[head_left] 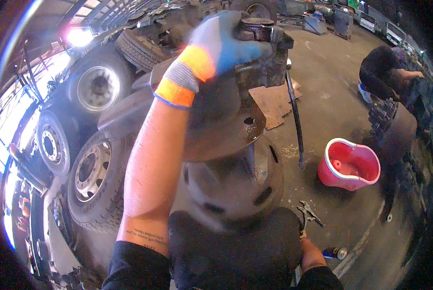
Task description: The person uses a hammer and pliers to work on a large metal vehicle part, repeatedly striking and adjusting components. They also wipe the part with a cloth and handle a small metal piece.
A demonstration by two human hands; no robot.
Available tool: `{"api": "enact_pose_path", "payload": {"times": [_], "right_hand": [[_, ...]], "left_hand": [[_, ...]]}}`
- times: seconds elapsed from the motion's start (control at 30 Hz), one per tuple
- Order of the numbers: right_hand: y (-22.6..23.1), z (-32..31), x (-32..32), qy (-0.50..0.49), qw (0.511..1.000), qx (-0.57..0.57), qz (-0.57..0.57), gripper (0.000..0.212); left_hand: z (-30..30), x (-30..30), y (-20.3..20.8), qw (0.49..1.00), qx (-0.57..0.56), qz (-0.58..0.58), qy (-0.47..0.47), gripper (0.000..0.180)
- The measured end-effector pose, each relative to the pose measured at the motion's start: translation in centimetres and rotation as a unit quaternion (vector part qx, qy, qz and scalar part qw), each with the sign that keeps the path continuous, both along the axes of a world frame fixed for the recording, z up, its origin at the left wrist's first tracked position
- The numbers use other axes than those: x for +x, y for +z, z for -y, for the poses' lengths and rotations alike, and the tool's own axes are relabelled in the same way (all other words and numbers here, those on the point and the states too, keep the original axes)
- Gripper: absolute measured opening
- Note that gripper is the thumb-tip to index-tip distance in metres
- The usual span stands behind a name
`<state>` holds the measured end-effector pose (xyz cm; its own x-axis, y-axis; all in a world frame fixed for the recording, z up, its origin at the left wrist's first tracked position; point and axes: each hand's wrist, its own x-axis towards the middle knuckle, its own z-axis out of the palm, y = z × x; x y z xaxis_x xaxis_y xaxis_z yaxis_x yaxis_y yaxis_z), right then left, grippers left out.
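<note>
My left hand (221, 43), in a blue and grey glove with an orange cuff, curves its fingers and thumb around a round dark metal part (257, 30) at the top of a large greasy assembly. Below it, a brown metal flange (226, 137) with a bolt hole spreads out over a dark domed metal piece (221, 188) with oval slots. Low on the right, my right hand (304, 238) is mostly hidden behind my dark-clothed leg (235, 246). Metal pliers (311, 213) lie right by its fingertips; whether it touches them I cannot tell.
Large truck wheels (93, 169) stand on the left. A red bucket (349, 164) with a white rim is on the floor to the right, near a long black bar (294, 116), flat cardboard (274, 104) and a can (335, 253). Another person (383, 70) bends over at far right.
</note>
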<state>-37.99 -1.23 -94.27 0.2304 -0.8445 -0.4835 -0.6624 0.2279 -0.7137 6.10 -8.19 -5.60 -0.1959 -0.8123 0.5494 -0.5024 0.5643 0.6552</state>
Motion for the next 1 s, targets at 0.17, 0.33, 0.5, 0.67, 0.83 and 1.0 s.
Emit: {"api": "enact_pose_path", "payload": {"times": [0.17,0.33,0.5,0.67,0.83,1.0], "right_hand": [[0.7,-0.8,-4.9,-0.012,0.998,-0.047,-0.049,0.042],[3.8,0.4,-1.4,-0.030,0.995,0.023,-0.095,0.041],[12.4,0.3,1.9,0.035,0.991,0.017,-0.130,0.044],[8.2,-0.4,-0.5,-0.013,0.994,0.036,-0.106,0.043],[13.6,7.4,1.8,0.061,0.966,-0.168,-0.186,0.042],[44.4,15.3,16.6,-0.187,0.887,-0.249,0.340,0.044]], "left_hand": [[-1.8,-1.2,-0.3,0.972,-0.116,0.152,0.139,0.047],[-2.5,-1.9,-0.1,0.986,-0.049,0.064,0.143,0.050],[-2.3,-2.5,-0.8,0.997,-0.017,-0.066,0.044,0.046],[-2.3,-3.4,-1.2,0.988,0.006,-0.144,0.046,0.042],[-0.8,-3.3,-0.8,0.998,-0.058,-0.005,0.027,0.040],[-0.9,-3.6,-0.2,0.849,-0.178,0.280,0.411,0.041]]}}
